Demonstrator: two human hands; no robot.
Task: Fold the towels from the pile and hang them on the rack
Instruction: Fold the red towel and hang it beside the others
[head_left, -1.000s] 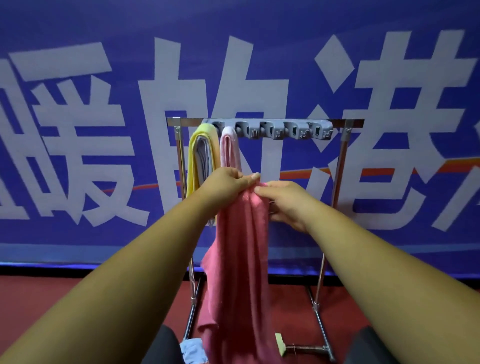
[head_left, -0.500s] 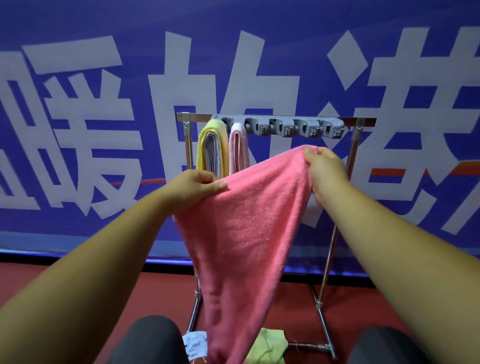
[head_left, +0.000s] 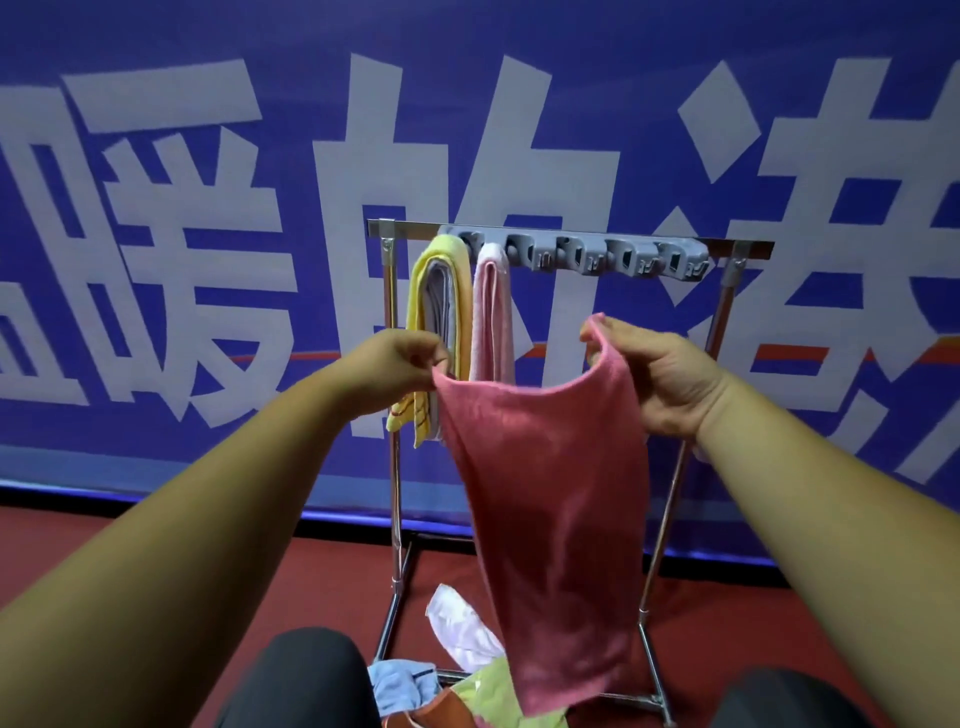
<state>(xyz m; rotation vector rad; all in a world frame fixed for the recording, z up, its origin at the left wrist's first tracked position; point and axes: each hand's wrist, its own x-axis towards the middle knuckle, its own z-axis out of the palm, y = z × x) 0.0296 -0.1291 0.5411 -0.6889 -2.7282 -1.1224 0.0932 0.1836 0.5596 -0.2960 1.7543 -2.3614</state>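
A pink towel hangs in the air in front of the metal rack. My left hand pinches its upper left corner. My right hand grips its upper right corner, and the top edge sags between them. On the rack's left end hang a folded yellow towel with a grey one inside it and a folded pale pink towel. A pile of towels in white, light blue and light green lies on the floor at the rack's foot.
A grey strip of clips runs along the rack's top bar. Behind stands a blue banner with large white characters. The floor is dark red. My knees in dark trousers show at the bottom.
My hands have drawn the pink towel's corners level and closer together; my right hand has dropped lower, and the towel now hangs long and narrow instead of spread diagonally.
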